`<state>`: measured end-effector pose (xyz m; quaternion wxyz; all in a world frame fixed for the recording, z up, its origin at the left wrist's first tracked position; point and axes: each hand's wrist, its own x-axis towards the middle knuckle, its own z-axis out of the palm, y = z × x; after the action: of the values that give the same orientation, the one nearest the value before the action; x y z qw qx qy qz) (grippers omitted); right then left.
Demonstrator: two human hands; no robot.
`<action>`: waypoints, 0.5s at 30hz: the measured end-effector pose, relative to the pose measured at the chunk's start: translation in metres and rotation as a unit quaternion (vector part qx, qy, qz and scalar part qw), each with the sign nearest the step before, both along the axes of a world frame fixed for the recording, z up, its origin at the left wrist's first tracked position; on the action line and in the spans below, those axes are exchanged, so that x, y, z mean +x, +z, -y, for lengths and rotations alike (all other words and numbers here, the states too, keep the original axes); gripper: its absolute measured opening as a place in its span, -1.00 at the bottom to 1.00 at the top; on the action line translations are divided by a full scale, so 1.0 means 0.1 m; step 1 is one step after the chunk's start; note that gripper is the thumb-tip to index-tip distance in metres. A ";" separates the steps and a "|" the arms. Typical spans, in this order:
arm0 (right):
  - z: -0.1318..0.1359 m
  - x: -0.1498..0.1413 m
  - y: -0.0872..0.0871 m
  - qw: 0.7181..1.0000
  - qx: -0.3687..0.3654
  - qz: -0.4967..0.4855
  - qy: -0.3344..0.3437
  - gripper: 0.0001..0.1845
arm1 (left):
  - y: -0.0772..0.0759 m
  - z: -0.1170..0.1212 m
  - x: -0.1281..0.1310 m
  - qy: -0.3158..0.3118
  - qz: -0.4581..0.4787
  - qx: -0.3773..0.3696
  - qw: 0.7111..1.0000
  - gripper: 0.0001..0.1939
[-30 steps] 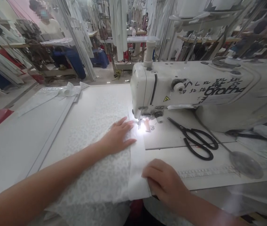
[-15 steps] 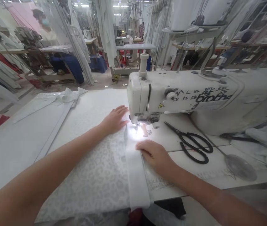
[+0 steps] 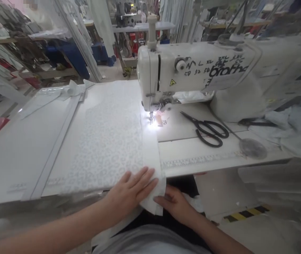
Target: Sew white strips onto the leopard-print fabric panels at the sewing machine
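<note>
A pale leopard-print fabric (image 3: 108,141) lies flat on the sewing table, its right side bordered by a plain white strip (image 3: 152,151). The strip runs up under the lit presser foot (image 3: 152,118) of a white sewing machine (image 3: 193,70). My left hand (image 3: 137,188) rests flat on the fabric and strip near the table's front edge, fingers stretched out. My right hand (image 3: 175,203) pinches the strip's lower end, where it hangs past the edge. The thumb is on top and the other fingers are partly hidden beneath.
Black scissors (image 3: 206,128) lie right of the needle, beyond a ruler scale (image 3: 193,161) along the table. Crumpled fabric (image 3: 293,127) sits at the far right. A long flat strip (image 3: 57,141) crosses the table's left part. Other workstations stand behind, with a person at upper left.
My left hand has moved from beside the needle to the front edge. My right hand has slid down the strip to its lower end. The view has tilted downward.
</note>
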<state>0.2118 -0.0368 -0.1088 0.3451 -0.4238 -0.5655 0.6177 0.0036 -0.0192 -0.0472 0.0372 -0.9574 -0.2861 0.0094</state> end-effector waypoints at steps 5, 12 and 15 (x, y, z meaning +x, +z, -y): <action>0.32 0.04 0.18 0.993 -0.082 -0.080 0.007 -0.69 | 0.04 0.11 0.11 -0.080 0.141 0.003 0.987 -0.66; 0.54 0.17 0.27 0.986 -0.136 -0.092 -0.013 -0.66 | 0.11 0.26 0.31 -0.128 0.229 -0.066 0.963 -0.80; 0.56 0.17 0.31 0.985 -0.152 -0.084 -0.015 -0.63 | 0.09 0.29 0.31 -0.123 0.238 -0.089 0.959 -0.81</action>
<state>0.2288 -0.0924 -0.0782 0.3323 -0.4261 -0.4274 0.7248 0.0349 -0.0482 -0.0380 -0.1162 -0.9591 -0.1650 -0.1983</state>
